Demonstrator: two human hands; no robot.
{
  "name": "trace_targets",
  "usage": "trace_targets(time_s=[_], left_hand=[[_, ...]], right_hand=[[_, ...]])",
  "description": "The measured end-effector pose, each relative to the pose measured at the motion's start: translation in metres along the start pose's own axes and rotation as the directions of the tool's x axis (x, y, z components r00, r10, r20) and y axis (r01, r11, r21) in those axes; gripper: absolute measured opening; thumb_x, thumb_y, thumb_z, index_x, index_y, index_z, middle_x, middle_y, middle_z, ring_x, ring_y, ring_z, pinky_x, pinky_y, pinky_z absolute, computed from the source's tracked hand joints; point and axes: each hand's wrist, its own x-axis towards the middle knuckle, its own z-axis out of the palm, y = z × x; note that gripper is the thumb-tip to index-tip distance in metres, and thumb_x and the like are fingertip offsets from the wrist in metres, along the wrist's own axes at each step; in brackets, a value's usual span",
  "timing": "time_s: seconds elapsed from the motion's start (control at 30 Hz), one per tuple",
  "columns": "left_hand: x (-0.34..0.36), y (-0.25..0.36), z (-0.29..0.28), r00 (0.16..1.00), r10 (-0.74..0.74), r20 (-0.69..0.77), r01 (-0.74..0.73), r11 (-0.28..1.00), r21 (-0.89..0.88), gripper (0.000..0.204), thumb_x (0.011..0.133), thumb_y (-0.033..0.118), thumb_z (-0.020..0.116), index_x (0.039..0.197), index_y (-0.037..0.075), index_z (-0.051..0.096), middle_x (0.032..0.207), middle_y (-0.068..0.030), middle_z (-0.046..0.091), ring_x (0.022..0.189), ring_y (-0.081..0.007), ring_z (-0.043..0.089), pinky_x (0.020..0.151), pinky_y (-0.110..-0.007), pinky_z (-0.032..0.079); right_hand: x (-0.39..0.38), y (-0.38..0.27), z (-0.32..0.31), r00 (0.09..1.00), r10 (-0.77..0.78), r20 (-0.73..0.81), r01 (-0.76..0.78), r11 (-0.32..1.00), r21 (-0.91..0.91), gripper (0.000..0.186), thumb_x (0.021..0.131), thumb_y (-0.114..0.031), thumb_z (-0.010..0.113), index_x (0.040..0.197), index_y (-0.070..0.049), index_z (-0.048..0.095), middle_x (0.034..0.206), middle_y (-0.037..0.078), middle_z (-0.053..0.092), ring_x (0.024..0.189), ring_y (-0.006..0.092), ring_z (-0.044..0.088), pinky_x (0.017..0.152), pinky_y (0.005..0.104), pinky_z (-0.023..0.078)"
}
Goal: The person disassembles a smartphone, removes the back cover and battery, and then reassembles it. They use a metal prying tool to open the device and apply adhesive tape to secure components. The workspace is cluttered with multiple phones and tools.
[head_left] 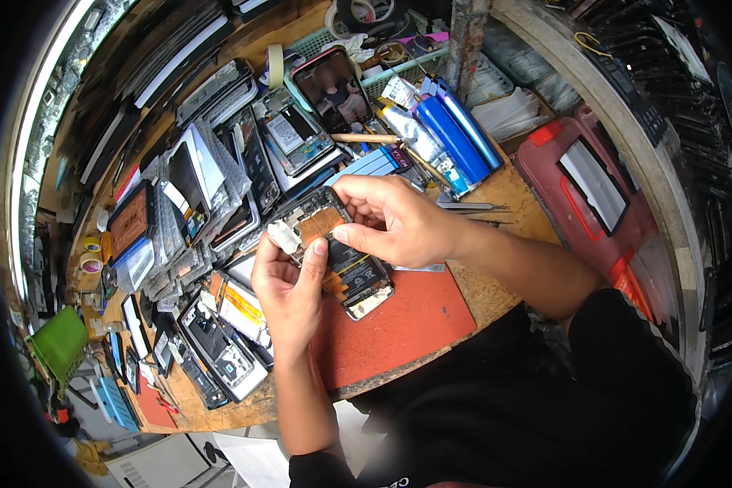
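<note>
I hold an opened smartphone [355, 275] with both hands above a red mat [415, 317]; its black battery, copper-coloured sheet and pale upper part show. My left hand [289, 297] grips the phone's left side, thumb raised beside the copper sheet. My right hand [390, 220] grips its upper right, thumb on the copper sheet and fingers curled behind. Behind the hands lie opened phones [289, 130] and blue-and-silver tubes [451, 134].
Stacked phone parts and bagged screens [195, 187] crowd the left of the wooden bench [195, 415], with more opened phones [220, 350] below them. A green basket [382, 80] stands at the back. A red toolbox [577, 211] sits right, beside a curved post.
</note>
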Motion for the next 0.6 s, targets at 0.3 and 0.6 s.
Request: trace_targets(time_s=[0.3,0.6], left_hand=[[0.003,-0.005,-0.005,0.992,-0.126,-0.022,0.123,0.986,-0.108,0.027,0.104,0.009,0.068,0.128,-0.001,0.062,0.108,-0.0055,0.073,0.092,-0.0081,0.067,0.078,-0.022,0.053],[0.000,-0.005,0.000,0.994,-0.107,-0.021,0.103,0.987,-0.120,0.029,0.101,0.004,0.069,0.128,-0.001,0.060,0.118,-0.0105,0.072,0.105,-0.0124,0.068,0.095,-0.028,0.054]], right_hand=[[0.002,0.007,0.003,0.989,0.088,-0.116,-0.082,0.995,0.048,0.025,0.099,-0.002,0.070,0.122,0.001,0.061,0.099,0.000,0.065,0.091,0.0042,0.060,0.081,0.0237,0.052],[-0.002,0.008,0.003,0.991,0.090,-0.103,-0.091,0.996,0.001,0.017,0.098,-0.003,0.069,0.092,-0.006,0.053,0.084,-0.006,0.052,0.078,-0.0005,0.049,0.067,0.0198,0.043]])
